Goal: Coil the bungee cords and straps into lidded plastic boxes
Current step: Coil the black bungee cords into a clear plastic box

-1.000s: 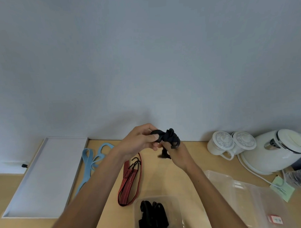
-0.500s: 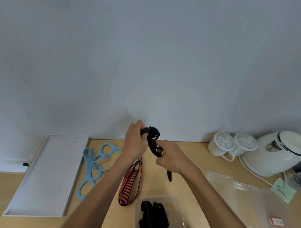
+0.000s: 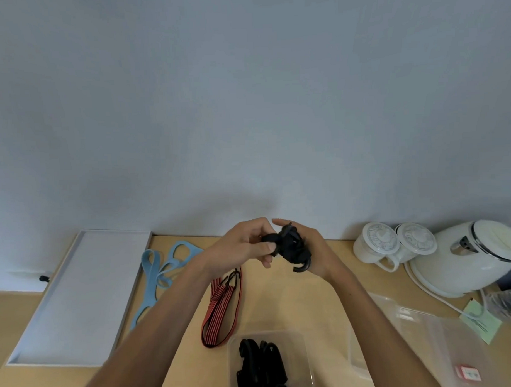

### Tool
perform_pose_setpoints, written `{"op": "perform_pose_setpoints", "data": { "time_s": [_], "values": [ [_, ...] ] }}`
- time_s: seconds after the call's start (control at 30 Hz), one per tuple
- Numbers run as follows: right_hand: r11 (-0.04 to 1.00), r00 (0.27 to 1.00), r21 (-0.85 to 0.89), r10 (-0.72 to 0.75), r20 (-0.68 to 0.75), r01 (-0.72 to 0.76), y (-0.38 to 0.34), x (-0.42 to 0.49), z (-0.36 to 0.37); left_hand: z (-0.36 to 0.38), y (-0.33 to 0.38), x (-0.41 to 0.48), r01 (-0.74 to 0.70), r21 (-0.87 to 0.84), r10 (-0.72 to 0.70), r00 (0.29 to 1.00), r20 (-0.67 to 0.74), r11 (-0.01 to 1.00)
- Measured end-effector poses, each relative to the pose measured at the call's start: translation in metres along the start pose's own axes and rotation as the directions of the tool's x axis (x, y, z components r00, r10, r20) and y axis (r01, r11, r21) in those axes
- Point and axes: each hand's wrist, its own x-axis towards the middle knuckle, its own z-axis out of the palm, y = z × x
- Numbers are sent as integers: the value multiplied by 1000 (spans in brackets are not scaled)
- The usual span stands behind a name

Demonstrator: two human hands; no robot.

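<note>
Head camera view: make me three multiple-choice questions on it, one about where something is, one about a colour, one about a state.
1. Where does the red-and-black striped bungee cord lie? A. On the wooden table, right of the light-blue strap. B. In a drawer. C. Over a chair.
2. What colour is the coiled cord gripped by left hand and right hand? A. Yellow. B. Black. C. Green.
3. How is the near clear plastic box? A. Lidded, empty. B. Upside down. C. Open, holding black cords.
Answers: A, it lies flat beside the strap; B, the bundle is black; C, no lid covers it.
</note>
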Motion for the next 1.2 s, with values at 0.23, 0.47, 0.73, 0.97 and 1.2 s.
{"op": "perform_pose_setpoints", "data": {
  "time_s": [0.23, 0.47, 0.73, 0.97, 1.2],
  "values": [
    [980, 998, -199, 14, 58, -2, -2, -16, 34, 8, -12, 16, -142, -324, 8, 924, -382, 935],
    [983, 997, -183, 21, 78, -6, -25, -24, 41, 7, -33, 26, 59, 316, 194, 679, -708, 947],
    [926, 987, 343, 131, 90, -155, -23, -26, 26, 11, -54, 17, 39, 666, 411, 759, -504, 745],
    [505, 958, 834, -47, 284, -223, -9, -21, 17, 13, -57, 15, 33, 598, 383, 739, -554, 801],
    [910, 983, 394, -66, -169, 129, -11, -22, 34, 19, -55, 21, 21, 560, 383, 708, -593, 828]
  ]
}}
